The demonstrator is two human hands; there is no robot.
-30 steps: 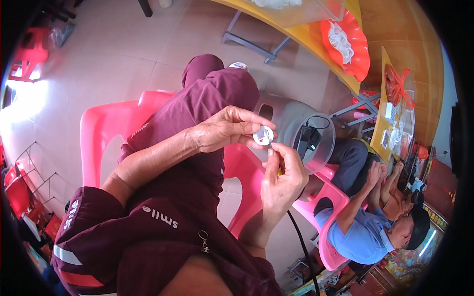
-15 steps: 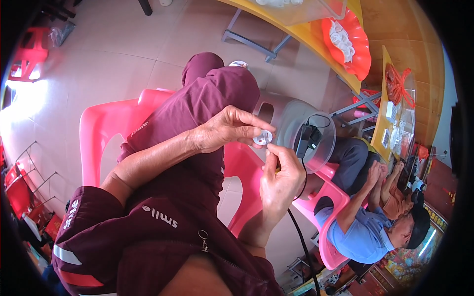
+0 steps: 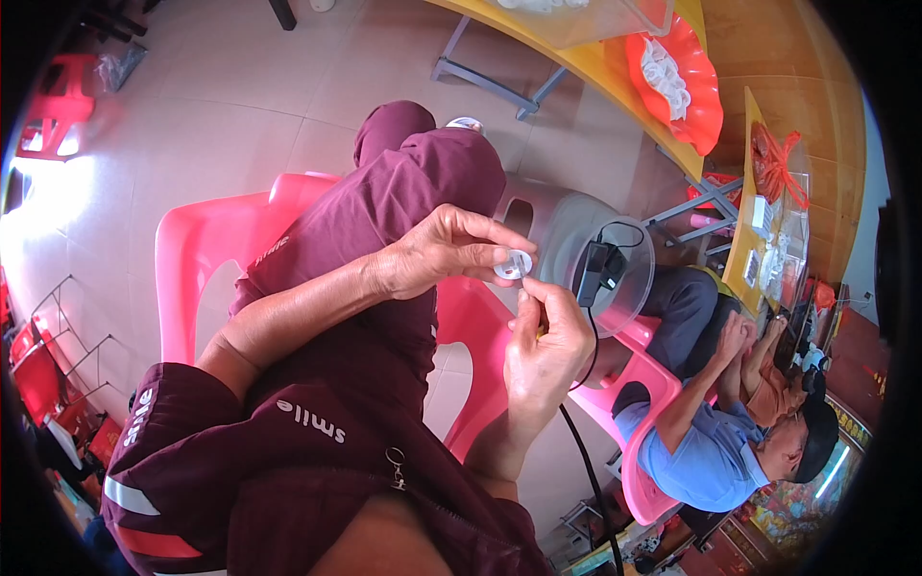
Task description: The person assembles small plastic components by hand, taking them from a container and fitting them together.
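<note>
My left hand (image 3: 437,252) pinches a small, round white disc (image 3: 520,261) between thumb and fingers above my lap. The disc has small dark and reddish marks on its face. Close against its lower edge are the fingertips of my right hand (image 3: 547,346), pressed together on a thin, dark-tipped tool. A bit of yellow, perhaps its handle, shows between the fingers; most of the tool is hidden in the palm.
To the right, a stool with a clear round tray (image 3: 629,312) carries a black power adapter (image 3: 597,274) and cable. A yellow table (image 3: 576,48) holds a red bowl (image 3: 706,115) of white parts. Another person (image 3: 701,451) sits at right on a pink chair (image 3: 639,480).
The disc has tilted slightly between my left fingers, and its marks look different. Both hands stay almost in place.
</note>
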